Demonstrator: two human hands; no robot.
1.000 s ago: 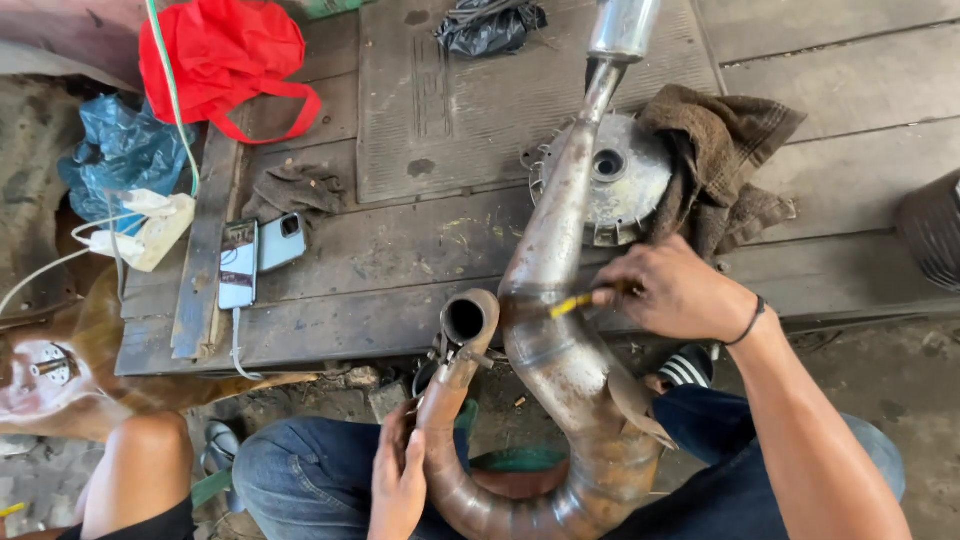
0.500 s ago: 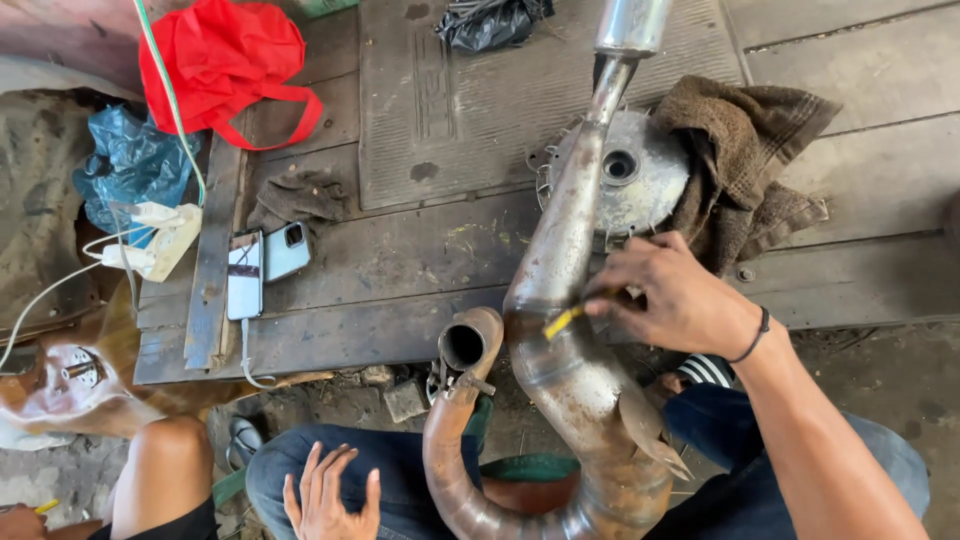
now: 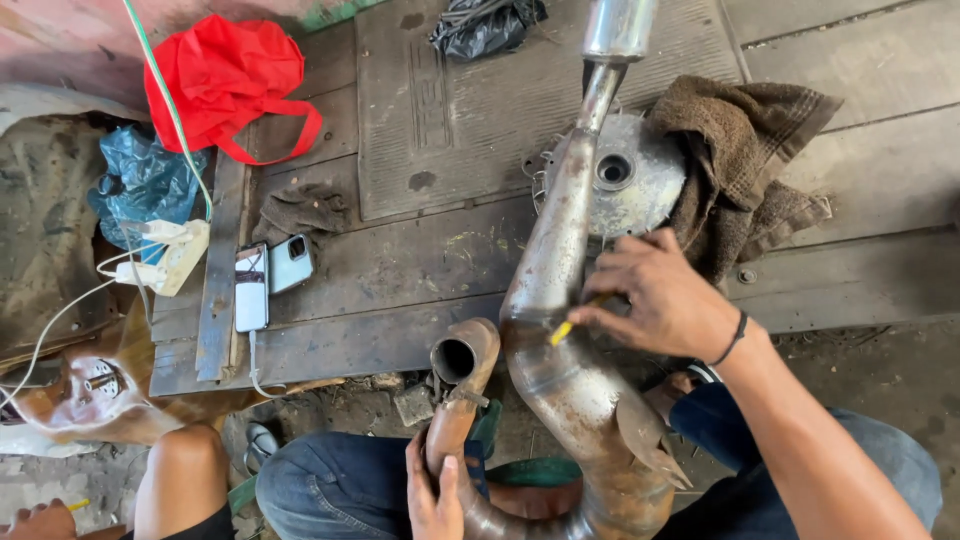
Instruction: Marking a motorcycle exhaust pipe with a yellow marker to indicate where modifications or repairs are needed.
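Head view: exhaust pipe [image 3: 560, 330] runs twelve to six; right hand [image 3: 665, 300] pinches a yellow tool [image 3: 561, 332] against it, left hand [image 3: 432, 495] clasps its rusty bend at six.

Phones and bags at our left
We see two phones [image 3: 268, 275] lying flat, screens perhaps dark, below a red bag [image 3: 225, 80] and blue bag [image 3: 140, 185].

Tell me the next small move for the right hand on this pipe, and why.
Probably draw the yellow tool along the exhaust pipe body: the right hand has its tip on the metal, and the left hand steadies the rusty bend.
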